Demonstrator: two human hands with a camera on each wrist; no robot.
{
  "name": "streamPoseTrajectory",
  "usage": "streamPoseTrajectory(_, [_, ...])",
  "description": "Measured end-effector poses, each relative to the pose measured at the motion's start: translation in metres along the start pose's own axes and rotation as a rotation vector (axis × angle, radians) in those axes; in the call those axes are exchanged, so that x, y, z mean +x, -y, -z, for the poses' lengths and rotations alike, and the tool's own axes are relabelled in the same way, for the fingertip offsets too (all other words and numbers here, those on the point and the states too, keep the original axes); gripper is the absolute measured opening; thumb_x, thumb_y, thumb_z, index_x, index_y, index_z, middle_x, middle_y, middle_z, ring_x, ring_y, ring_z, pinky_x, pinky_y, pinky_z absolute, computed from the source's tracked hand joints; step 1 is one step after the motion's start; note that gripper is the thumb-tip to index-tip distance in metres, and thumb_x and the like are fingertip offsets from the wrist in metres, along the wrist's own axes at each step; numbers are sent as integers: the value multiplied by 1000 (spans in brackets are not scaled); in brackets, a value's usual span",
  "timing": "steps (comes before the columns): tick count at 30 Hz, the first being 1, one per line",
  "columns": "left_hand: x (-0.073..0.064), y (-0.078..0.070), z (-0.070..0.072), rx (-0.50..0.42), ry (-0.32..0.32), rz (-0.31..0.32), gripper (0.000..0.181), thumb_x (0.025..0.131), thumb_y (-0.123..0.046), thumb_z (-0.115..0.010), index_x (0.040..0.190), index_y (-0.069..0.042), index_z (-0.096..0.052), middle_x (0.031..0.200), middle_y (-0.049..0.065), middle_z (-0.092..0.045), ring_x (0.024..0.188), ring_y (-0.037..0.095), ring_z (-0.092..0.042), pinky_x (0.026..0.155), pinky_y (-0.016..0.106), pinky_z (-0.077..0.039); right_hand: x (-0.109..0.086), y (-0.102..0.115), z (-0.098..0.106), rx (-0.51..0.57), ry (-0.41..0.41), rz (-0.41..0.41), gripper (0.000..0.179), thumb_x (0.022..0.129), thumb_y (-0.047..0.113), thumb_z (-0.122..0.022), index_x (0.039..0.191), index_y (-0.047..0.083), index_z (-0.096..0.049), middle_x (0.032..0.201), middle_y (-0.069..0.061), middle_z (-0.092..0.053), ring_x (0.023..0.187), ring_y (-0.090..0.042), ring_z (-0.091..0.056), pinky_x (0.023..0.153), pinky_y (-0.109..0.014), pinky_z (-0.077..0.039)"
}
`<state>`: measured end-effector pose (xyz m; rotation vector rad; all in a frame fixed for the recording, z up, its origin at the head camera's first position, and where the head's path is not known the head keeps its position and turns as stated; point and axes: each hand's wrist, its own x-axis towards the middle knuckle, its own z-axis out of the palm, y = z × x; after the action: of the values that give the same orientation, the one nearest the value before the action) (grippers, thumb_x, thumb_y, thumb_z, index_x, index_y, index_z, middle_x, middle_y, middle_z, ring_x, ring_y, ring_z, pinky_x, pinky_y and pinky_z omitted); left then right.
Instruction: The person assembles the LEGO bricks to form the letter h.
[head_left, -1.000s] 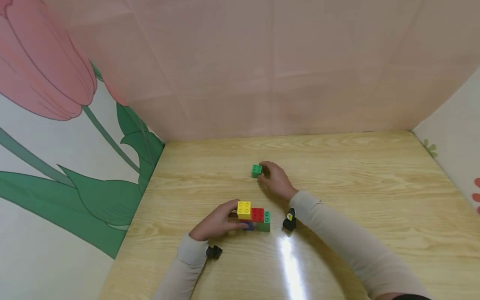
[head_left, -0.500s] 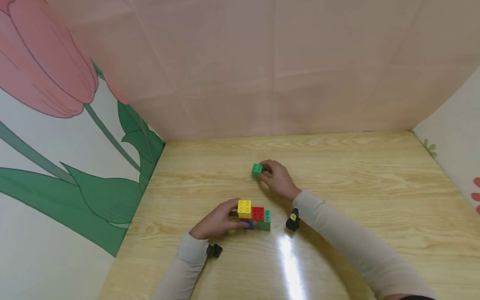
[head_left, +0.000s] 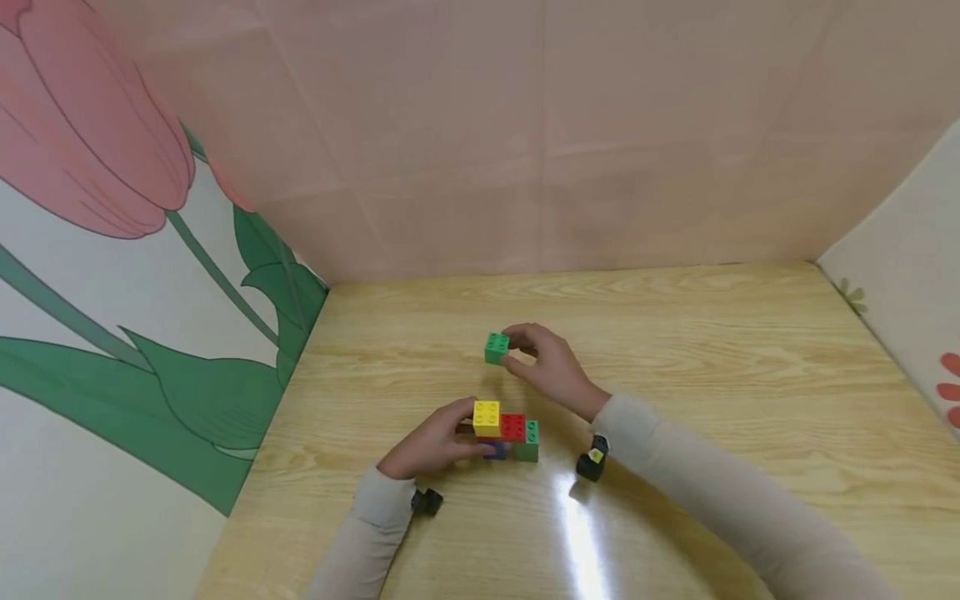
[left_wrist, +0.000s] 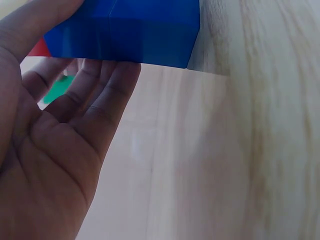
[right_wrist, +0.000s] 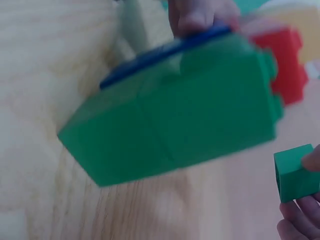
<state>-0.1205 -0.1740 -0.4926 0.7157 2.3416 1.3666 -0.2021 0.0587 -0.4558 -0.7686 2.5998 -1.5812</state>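
My left hand (head_left: 429,443) grips the left side of a toy brick structure on the table. In the left wrist view its thumb and fingers hold the blue bricks (left_wrist: 125,37), which show a seam between them. A red brick (head_left: 513,427) bridges across to green bricks (right_wrist: 170,120) on the right. On top at the left sits a yellow brick (head_left: 487,419). Beyond the structure, my right hand (head_left: 553,372) pinches a small green brick (head_left: 497,349) between thumb and fingers, raised off the table with its studs up. The right wrist view shows its open underside.
The wooden table (head_left: 697,350) meets a pink back wall cloth (head_left: 547,167). A tulip-printed panel (head_left: 202,400) borders the left side, and a white panel (head_left: 900,283) the right. Black wrist cameras (head_left: 592,461) hang at both cuffs.
My right hand has lifted the small green brick from the table and brought it a little left and nearer. The left hand and the structure have stayed in place.
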Motion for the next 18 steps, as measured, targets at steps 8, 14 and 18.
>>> streamPoseTrajectory(8, [0, 2, 0, 16, 0, -21, 44, 84, -36, -75, 123, -30, -56, 120, -12, -60, 113, 8, -57, 96, 30, -48, -18, 25, 7, 14, 16, 70, 42, 92, 31, -69, 129, 15, -57, 118, 5, -59, 108, -17, -60, 98, -39, -48])
streamPoseTrajectory(14, [1, 1, 1, 24, 1, -36, 45, 84, -35, -75, 124, -30, -55, 121, -12, -60, 115, 8, -57, 98, 30, -47, -29, 47, 18, 59, 7, 127, 41, 91, 29, -70, 128, 17, -57, 119, 5, -60, 109, -14, -60, 98, -38, -49])
streamPoseTrajectory(18, [1, -1, 2, 12, 2, -25, 46, 85, -35, -75, 125, -30, -55, 122, -12, -60, 115, 8, -57, 98, 31, -47, -37, 60, 22, 80, 35, 150, 39, 91, 31, -70, 127, 22, -57, 118, 7, -61, 112, -13, -59, 98, -35, -48])
